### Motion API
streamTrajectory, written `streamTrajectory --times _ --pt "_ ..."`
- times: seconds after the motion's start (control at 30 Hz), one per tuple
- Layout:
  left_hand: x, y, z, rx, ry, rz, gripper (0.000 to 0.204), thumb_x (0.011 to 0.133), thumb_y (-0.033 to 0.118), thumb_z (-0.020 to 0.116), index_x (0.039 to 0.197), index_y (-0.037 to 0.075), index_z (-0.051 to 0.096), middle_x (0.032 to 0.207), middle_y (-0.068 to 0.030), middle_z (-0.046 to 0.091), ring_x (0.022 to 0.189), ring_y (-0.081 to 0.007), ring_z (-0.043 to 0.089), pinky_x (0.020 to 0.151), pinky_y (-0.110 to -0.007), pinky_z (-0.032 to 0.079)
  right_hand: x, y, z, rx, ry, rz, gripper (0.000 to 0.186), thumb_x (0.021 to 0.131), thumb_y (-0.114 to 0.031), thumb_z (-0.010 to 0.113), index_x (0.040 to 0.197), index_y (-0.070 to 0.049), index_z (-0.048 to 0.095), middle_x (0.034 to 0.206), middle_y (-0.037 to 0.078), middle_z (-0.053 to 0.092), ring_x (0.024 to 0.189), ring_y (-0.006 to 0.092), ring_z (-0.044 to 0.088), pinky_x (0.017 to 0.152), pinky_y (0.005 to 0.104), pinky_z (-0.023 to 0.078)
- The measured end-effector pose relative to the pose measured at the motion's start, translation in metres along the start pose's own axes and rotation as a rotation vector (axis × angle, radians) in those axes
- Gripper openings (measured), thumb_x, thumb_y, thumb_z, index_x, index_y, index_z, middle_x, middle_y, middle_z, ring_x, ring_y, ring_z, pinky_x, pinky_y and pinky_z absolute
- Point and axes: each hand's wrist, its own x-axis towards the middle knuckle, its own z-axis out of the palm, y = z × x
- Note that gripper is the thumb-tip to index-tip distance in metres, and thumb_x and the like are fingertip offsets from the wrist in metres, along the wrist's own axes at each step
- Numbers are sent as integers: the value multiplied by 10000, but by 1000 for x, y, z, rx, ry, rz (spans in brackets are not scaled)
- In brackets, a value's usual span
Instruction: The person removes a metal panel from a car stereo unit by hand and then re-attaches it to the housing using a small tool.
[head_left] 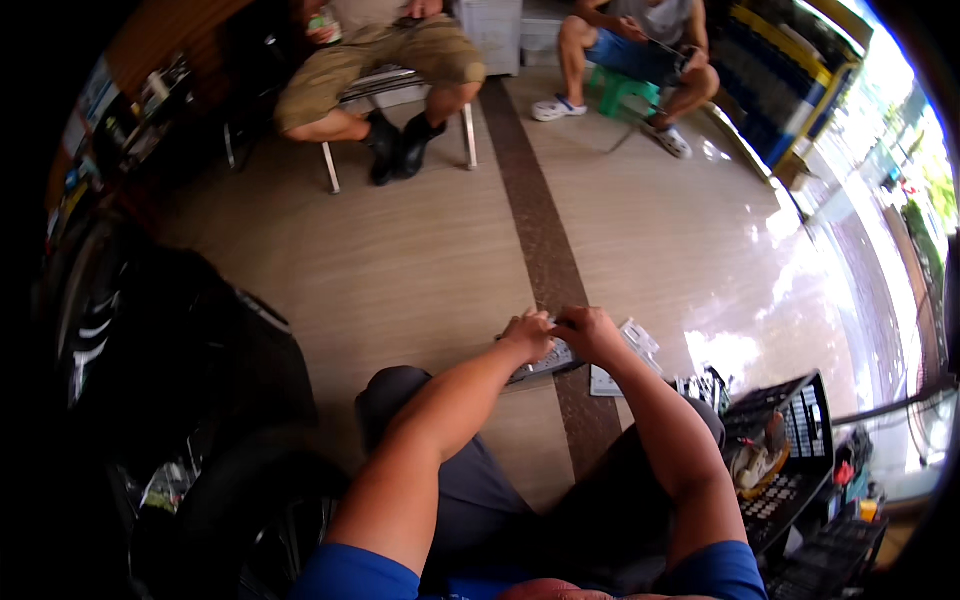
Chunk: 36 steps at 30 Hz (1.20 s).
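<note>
My left hand [530,338] and my right hand [592,336] meet low in front of me, both with fingers closed around small parts that I cannot make out. Under them lies a grey, oblong piece [545,365] with small light details, partly hidden by my hands. Just right of it, beside my right wrist, a white flat panel [640,342] lies partly behind my forearm. A cluster of small metal items [705,388] sits further right, beyond my knee.
A black crate [805,420] with tools stands at my right; a dark wheeled machine [200,350] at my left. Two seated people [375,60] [640,50] face me across the floor [380,240]. A yellow-and-blue rack [795,80] stands by the bright doorway at the right.
</note>
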Motion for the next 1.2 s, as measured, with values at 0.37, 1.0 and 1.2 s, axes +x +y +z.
streamTrajectory --times 0.37,1.0,1.2 --pt "18 -44 14 -9 86 165 293 798 216 653 1027 34 637 980 -272 640 961 -455 594 783 -522 473 23 25 24 -122 36 -79 211 675 -290 706 825 -146 744 793 114 696 770 326 672 675 446 533" --pt "19 -51 26 -32 111 220 297 790 137 626 1045 -14 638 1034 -238 654 958 -433 605 836 -484 472 15 19 22 -240 -66 -90 163 766 -220 667 886 -154 754 881 83 719 862 296 679 733 428 538" --pt "11 -45 20 -121 156 225 281 887 196 594 1092 5 622 1036 -258 645 994 -438 595 805 -494 460 18 21 24 -195 -29 -132 194 760 -234 656 903 -150 755 864 86 717 835 293 677 724 434 530"
